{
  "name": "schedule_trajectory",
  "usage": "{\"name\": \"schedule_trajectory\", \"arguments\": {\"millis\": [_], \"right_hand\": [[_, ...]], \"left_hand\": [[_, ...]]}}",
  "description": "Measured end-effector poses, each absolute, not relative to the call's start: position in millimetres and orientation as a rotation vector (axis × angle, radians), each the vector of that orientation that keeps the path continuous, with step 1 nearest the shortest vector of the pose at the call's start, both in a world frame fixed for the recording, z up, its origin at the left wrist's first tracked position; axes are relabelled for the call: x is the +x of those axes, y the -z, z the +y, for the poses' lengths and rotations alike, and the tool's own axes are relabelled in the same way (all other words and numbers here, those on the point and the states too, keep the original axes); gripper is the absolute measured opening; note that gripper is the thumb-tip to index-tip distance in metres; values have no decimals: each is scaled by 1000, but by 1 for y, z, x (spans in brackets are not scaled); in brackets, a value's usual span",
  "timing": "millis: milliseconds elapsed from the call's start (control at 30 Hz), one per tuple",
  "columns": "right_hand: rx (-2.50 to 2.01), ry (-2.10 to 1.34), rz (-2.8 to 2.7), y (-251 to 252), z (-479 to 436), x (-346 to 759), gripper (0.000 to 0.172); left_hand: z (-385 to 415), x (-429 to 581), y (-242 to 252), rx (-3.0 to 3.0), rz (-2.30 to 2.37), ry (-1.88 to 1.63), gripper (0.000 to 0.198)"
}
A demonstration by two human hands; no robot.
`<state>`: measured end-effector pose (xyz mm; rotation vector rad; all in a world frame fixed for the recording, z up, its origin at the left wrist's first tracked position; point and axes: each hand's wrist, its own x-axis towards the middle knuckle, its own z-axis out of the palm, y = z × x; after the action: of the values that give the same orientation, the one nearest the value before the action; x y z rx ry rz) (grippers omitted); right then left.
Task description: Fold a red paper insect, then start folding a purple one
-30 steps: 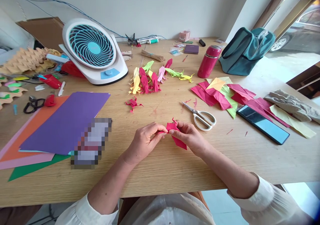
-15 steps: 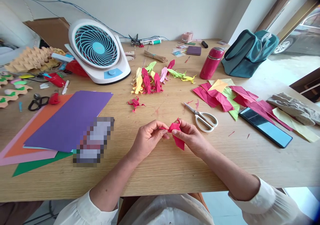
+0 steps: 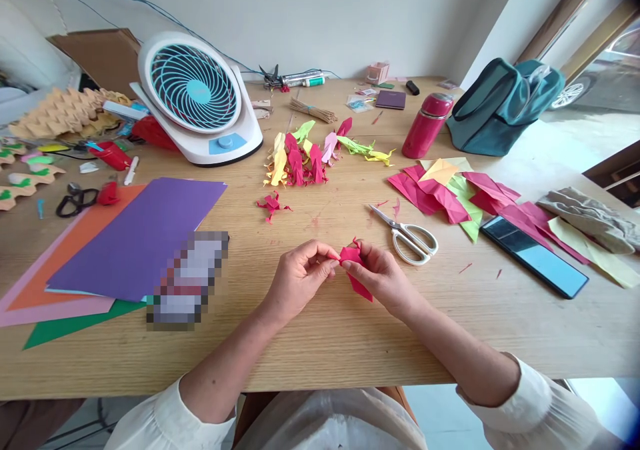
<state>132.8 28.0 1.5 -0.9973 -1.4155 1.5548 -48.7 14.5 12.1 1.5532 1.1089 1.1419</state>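
Head camera looks down on a wooden desk [image 3: 320,350] where a person in white sleeves works with both hands near the front edge. The left hand [image 3: 299,278] and the right hand [image 3: 384,278] meet over a red folded paper [image 3: 356,268]. It is held just above the desk surface, between the two hands and slightly nearer the right one. The grip of the left hand is closed, with thumb and forefinger pinched on the paper's left tip. The grip of the right hand is closed too, its fingers clamped on the paper's upper right part, while a pointed flap hangs down below the right thumb. Small points stick up from the paper's top edge.

Just beyond the right hand lie white-handled scissors [image 3: 411,235], their blades pointing toward the far left. Farther left, a small red paper figure [image 3: 271,205] lies alone on the desk. Behind it is a cluster of folded figures [image 3: 306,155] in yellow, red, pink and green. A white fan [image 3: 197,97] with a teal grille stands behind the cluster to the left. Large coloured sheets [image 3: 140,237], purple on top of orange, pink and green, lie to the left of the hands. On the right, a heap of red and yellow paper squares [image 3: 445,190] lies near a dark phone [image 3: 535,258]. A red bottle [image 3: 427,125] stands upright beside a teal bag [image 3: 500,103] at the far right.
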Motion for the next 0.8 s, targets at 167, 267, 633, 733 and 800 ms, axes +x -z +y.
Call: {"name": "schedule_trajectory", "arguments": {"millis": [167,267,633,733,800], "right_hand": [[-934,-1536,-1397,2,25,131,36],[-890,-1542,-1379,1,24,129,35],[-934,-1518,-1370,7,24,125,35],[-947,-1488,-1360,6,24,123,31],[-939,-1446,-1377,4,24,123,28]], "left_hand": [[16,-43,-10,1361,1091,-1164,11],[15,-40,-12,1215,1073,-1184,15],[9,-37,-6,1327,1154,-1183,11],[9,-35,-4,1343,1154,-1212,15],[9,-36,-4,1352,1154,-1184,16]]}}
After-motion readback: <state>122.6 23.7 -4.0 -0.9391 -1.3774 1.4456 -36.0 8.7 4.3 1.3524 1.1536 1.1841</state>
